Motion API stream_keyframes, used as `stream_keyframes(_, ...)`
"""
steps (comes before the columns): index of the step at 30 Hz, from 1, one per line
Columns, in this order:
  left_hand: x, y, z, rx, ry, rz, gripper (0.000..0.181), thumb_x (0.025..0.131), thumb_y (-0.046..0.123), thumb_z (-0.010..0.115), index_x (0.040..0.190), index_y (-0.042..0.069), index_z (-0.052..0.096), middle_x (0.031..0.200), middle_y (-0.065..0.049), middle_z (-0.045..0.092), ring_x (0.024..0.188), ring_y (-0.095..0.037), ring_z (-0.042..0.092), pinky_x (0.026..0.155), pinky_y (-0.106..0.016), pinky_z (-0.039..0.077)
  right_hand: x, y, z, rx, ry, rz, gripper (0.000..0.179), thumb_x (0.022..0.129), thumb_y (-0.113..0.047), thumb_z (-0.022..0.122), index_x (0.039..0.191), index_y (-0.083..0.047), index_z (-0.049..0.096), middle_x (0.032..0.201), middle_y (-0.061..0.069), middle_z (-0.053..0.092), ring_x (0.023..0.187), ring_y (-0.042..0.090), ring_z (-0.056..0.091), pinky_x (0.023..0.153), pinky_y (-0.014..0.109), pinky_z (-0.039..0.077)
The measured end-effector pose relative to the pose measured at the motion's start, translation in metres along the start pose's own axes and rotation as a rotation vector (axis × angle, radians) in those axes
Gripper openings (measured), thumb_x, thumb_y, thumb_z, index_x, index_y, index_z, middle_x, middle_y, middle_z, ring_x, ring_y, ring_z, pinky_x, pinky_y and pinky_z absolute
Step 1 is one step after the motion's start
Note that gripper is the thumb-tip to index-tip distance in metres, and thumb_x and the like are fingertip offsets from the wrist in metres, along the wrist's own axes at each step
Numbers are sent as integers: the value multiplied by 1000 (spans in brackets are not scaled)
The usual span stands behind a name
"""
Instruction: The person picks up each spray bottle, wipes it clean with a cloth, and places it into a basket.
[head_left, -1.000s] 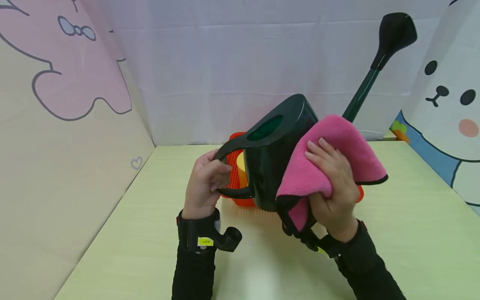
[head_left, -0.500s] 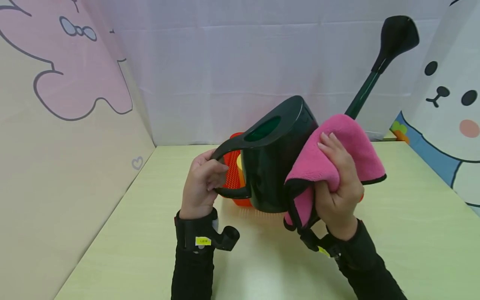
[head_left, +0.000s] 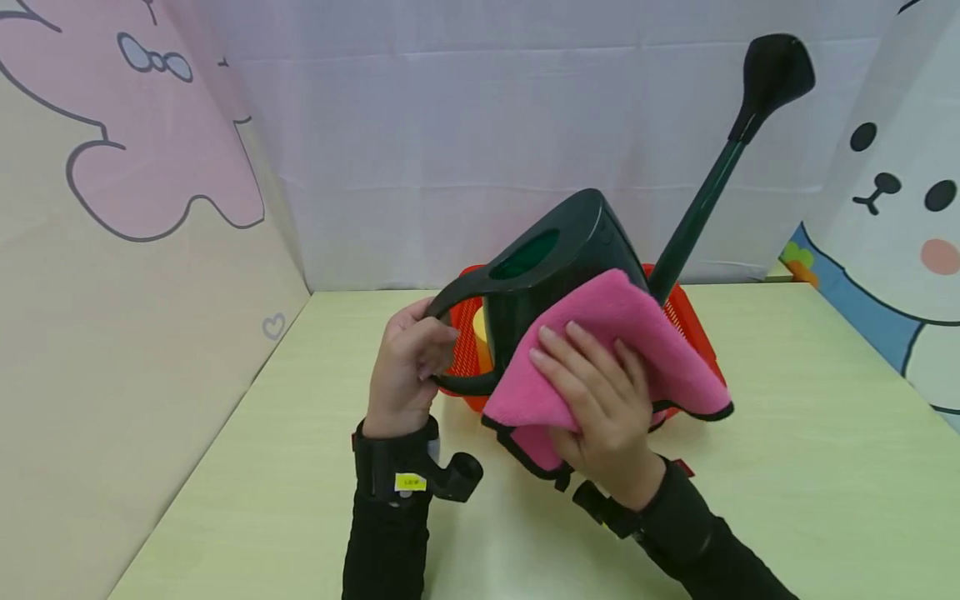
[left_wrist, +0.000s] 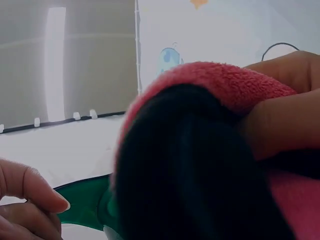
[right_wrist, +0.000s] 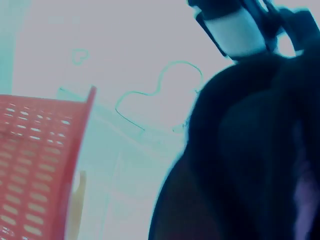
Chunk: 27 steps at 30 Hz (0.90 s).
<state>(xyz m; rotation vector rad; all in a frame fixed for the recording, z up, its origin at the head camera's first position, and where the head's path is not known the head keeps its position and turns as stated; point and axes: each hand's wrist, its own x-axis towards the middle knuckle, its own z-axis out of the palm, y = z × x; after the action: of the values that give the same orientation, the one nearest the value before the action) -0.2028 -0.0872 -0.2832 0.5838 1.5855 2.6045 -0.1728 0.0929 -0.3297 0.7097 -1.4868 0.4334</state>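
A dark green watering can is held up above the table, its long spout rising to the right and ending in a black rose. My left hand grips its loop handle on the left. A pink cloth with black edging lies against the can's lower right body, hiding that part and the spout's base. My right hand holds this cloth, its fingers spread over it against the can. In the left wrist view the cloth bunches between right-hand fingers, near the green can.
Behind the can, a red perforated basket stands on the pale table. Something yellow shows in it, partly hidden. A white curtain hangs at the back, with cartoon-printed panels on both sides.
My right hand and the cloth have slid left and down over the can, uncovering more of the spout and basket. The rose has shifted slightly left; my left hand keeps its hold.
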Motion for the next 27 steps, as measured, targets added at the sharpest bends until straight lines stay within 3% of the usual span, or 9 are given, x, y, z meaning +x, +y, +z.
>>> stream_keyframes(5,1,-2,2,15,-7,-10,15,79,-1,42,69,10,48,46,6,34,39,-7,28,40,-21,20,-4,-11,0,-67,-190,-157,33,90,-32,53,108,-7,65,106,11,68,125,22,49,111,44,26)
stream_keyframes(11,1,-3,4,17,-6,-29,11,79,0,42,73,8,47,47,6,35,39,-6,29,41,-20,22,-4,-7,-3,-46,-224,-144,34,90,-32,54,109,-6,64,106,10,68,120,23,53,111,43,27)
stream_keyframes(15,1,-4,5,14,3,-41,8,79,1,43,75,8,46,47,6,35,40,-7,30,41,-20,24,0,0,-6,-23,-165,-112,34,89,-32,55,105,-4,65,103,13,68,118,24,53,110,41,28)
stream_keyframes(19,0,-3,6,9,12,-50,10,79,1,43,75,9,47,47,5,35,40,-8,30,42,-21,25,3,8,-7,24,-41,-43,33,89,-32,56,99,-2,65,99,15,69,120,21,53,108,39,31)
stream_keyframes(22,0,-2,5,7,5,-49,13,79,0,42,74,10,48,46,5,35,39,-8,31,42,-20,25,5,14,-8,102,51,66,34,89,-32,57,97,0,65,106,11,68,120,19,54,108,37,32)
stream_keyframes(27,-2,0,4,6,-34,-17,15,78,-1,41,69,11,46,45,6,35,38,-9,29,41,-21,22,12,24,-15,256,192,321,38,88,-32,59,99,4,64,114,5,66,116,19,57,105,36,37)
